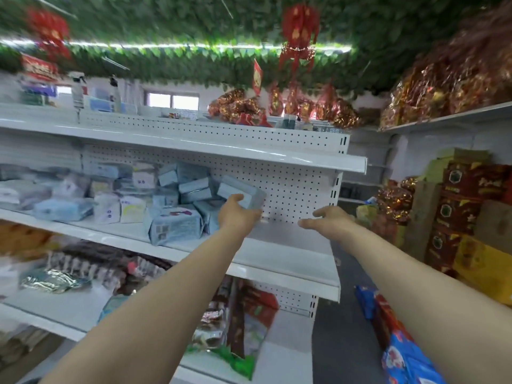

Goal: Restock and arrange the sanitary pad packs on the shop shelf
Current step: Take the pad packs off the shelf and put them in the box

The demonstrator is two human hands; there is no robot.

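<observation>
My left hand (237, 216) grips a pale blue sanitary pad pack (242, 191) from below, holding it tilted above the right part of the white middle shelf (288, 261), in front of the pegboard back. My right hand (325, 220) hovers to the right of it over the bare shelf, fingers loosely spread and holding nothing. Left of the held pack lies a heap of several blue pad packs (191, 187), and one larger blue pack (177, 227) stands at the shelf front. More pastel packs (110, 206) fill the shelf's left part.
An upper shelf (249, 151) overhangs the hands. The lower shelf (63, 309) holds snack bags. Red and gold gift boxes (457, 212) stack at the right, and blue bags (401, 350) lie on the grey aisle floor. Red decorations hang from a leafy ceiling.
</observation>
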